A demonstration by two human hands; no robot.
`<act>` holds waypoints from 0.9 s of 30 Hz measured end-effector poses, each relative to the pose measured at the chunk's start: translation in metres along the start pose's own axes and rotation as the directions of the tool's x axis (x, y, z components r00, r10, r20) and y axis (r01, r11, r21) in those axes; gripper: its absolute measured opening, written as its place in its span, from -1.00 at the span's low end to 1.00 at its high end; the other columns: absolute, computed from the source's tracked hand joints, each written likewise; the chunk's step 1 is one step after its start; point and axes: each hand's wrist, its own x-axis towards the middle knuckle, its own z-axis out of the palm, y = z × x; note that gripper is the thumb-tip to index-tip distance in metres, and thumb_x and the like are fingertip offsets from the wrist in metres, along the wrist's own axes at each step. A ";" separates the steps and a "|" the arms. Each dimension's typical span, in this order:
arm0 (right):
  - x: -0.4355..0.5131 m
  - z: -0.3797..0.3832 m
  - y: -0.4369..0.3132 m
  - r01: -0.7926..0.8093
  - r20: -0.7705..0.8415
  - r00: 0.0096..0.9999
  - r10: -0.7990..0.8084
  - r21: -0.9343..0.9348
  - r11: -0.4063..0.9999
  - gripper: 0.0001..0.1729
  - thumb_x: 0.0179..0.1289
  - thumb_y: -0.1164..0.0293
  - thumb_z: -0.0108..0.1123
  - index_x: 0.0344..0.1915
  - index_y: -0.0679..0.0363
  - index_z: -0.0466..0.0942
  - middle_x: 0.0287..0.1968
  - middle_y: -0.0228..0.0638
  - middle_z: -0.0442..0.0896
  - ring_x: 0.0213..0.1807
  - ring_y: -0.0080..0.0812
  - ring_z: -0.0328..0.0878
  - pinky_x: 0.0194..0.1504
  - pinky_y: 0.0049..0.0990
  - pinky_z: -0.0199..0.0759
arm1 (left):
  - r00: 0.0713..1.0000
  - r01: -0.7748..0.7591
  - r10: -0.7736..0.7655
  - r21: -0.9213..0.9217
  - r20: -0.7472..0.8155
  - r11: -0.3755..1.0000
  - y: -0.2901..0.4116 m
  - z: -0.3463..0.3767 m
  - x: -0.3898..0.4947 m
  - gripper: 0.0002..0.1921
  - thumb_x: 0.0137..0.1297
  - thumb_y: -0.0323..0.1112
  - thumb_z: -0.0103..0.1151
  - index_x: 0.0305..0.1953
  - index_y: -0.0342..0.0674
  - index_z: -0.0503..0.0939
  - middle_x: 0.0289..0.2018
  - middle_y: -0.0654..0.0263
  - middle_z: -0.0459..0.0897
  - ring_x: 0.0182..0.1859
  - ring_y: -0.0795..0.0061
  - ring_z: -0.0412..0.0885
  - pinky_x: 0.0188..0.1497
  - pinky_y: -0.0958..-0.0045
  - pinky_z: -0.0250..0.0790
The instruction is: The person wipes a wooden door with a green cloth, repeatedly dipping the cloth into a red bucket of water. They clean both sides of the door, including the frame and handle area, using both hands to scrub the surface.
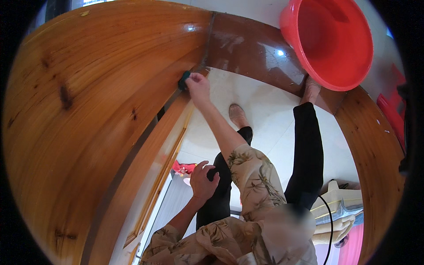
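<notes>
A dark green scouring pad [183,80] is pinched in my right hand [198,86], against the lower part of a varnished wooden panel [109,82], near its corner with a brown tiled sill [245,43]. Closer to my body, my left hand [203,182] is raised beside my knee, fingers curled and apart, with nothing in it. The sill looks wet and shiny. A red plastic basin [334,46] stands at the upper right, partly over the sill; whether it holds water I cannot tell.
My feet are on both sides of a pale tiled floor [271,129], the right one close to the basin. Another wooden panel [371,159] rises at the right. Behind me lie folded cloths [334,228], a black cable [331,225] and a red patterned item [183,168].
</notes>
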 end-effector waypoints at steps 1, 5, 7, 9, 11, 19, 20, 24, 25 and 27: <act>0.005 -0.006 0.004 -0.147 -0.007 0.989 0.151 0.188 0.971 -0.89 0.29 0.47 0.30 -0.21 0.25 0.66 -0.33 -0.41 0.69 -0.32 -0.46 0.65 -0.20 -0.46 0.60 | 1.000 0.015 -0.015 -0.009 0.007 1.000 0.000 -0.001 0.001 -0.72 0.10 -0.34 0.46 -0.12 -0.10 0.70 0.12 0.19 0.66 0.13 0.14 0.64 0.18 0.18 0.50; 0.037 -0.017 0.024 -0.250 -0.121 0.951 0.283 0.230 0.940 -0.88 0.34 0.46 0.28 -0.15 0.21 0.66 -0.26 -0.39 0.68 -0.32 -0.43 0.64 -0.21 -0.46 0.66 | 0.998 0.059 -0.058 -0.060 0.024 0.996 0.002 -0.005 0.007 -0.73 0.10 -0.29 0.48 -0.14 -0.09 0.72 0.12 0.20 0.66 0.13 0.13 0.64 0.19 0.17 0.49; 0.057 -0.014 0.041 -0.103 -0.143 0.985 0.092 -0.073 0.992 -0.83 0.24 0.50 0.29 -0.17 0.27 0.70 -0.26 -0.23 0.72 -0.25 -0.31 0.72 -0.21 -0.35 0.68 | 0.998 0.060 -0.059 -0.086 0.019 0.995 0.001 -0.006 0.011 -0.73 0.10 -0.27 0.49 -0.14 -0.09 0.73 0.12 0.20 0.66 0.13 0.12 0.64 0.19 0.16 0.49; 0.086 -0.006 0.058 -0.024 -0.227 0.972 -0.063 -0.364 0.931 -0.80 0.14 0.49 0.31 -0.23 0.32 0.72 -0.26 -0.08 0.77 -0.21 -0.16 0.75 -0.15 -0.27 0.66 | 0.998 0.063 -0.061 -0.096 0.021 0.993 -0.003 -0.008 0.014 -0.73 0.10 -0.28 0.49 -0.15 -0.09 0.72 0.12 0.20 0.67 0.13 0.11 0.65 0.18 0.16 0.50; 0.118 -0.005 0.070 0.079 -0.203 0.955 -0.215 -0.524 0.848 -0.75 0.06 0.47 0.29 -0.21 0.26 0.75 -0.21 0.02 0.77 -0.09 0.06 0.73 -0.04 -0.15 0.62 | 0.999 0.044 -0.044 -0.070 0.003 0.997 -0.008 -0.010 0.017 -0.74 0.10 -0.28 0.49 -0.16 -0.09 0.72 0.10 0.19 0.68 0.12 0.09 0.65 0.16 0.15 0.51; 0.095 -0.061 0.037 0.489 0.474 0.866 -0.159 -0.736 0.469 -0.70 0.10 0.52 0.25 -0.14 0.15 0.76 -0.16 0.02 0.76 -0.10 0.03 0.74 -0.04 -0.11 0.61 | 0.999 0.053 -0.053 -0.075 0.011 0.996 -0.005 -0.011 0.018 -0.76 0.10 -0.29 0.48 -0.20 -0.11 0.72 0.07 0.19 0.70 0.11 0.10 0.66 0.14 0.16 0.52; 0.065 -0.063 0.022 0.511 0.483 0.851 -0.207 -0.672 0.536 -0.73 0.12 0.50 0.26 -0.15 0.18 0.75 -0.17 0.01 0.76 -0.12 0.03 0.74 -0.06 -0.12 0.61 | 0.999 0.041 -0.041 -0.067 0.009 0.997 -0.004 -0.010 0.018 -0.77 0.10 -0.28 0.48 -0.20 -0.11 0.72 0.07 0.19 0.70 0.11 0.10 0.66 0.14 0.16 0.52; -0.072 -0.058 -0.056 0.440 0.561 0.818 -0.130 -0.465 0.768 -0.80 0.17 0.51 0.30 -0.18 0.31 0.68 -0.29 -0.04 0.71 -0.27 -0.17 0.71 -0.21 -0.28 0.58 | 1.000 0.010 -0.009 -0.020 0.028 1.000 0.002 -0.004 0.015 -0.77 0.10 -0.24 0.47 -0.22 -0.13 0.73 0.04 0.18 0.71 0.08 0.11 0.66 0.13 0.14 0.52; -0.093 -0.056 -0.080 0.341 0.578 0.810 -0.099 -0.328 0.881 -0.79 0.26 0.52 0.25 -0.11 0.31 0.68 -0.33 -0.22 0.70 -0.30 -0.33 0.67 -0.24 -0.34 0.57 | 1.000 -0.022 0.022 -0.020 0.005 1.000 0.003 -0.003 0.014 -0.77 0.10 -0.24 0.47 -0.22 -0.13 0.73 0.04 0.18 0.71 0.09 0.11 0.66 0.13 0.14 0.51; -0.111 -0.060 -0.132 -0.013 0.534 0.822 0.197 -0.330 0.944 -0.76 0.36 0.53 0.16 -0.04 0.31 0.67 -0.34 -0.40 0.67 -0.30 -0.50 0.63 -0.26 -0.42 0.55 | 1.000 -0.017 0.017 -0.009 0.004 1.000 0.008 0.000 0.010 -0.77 0.10 -0.24 0.46 -0.23 -0.13 0.73 0.02 0.17 0.71 0.09 0.11 0.66 0.14 0.14 0.51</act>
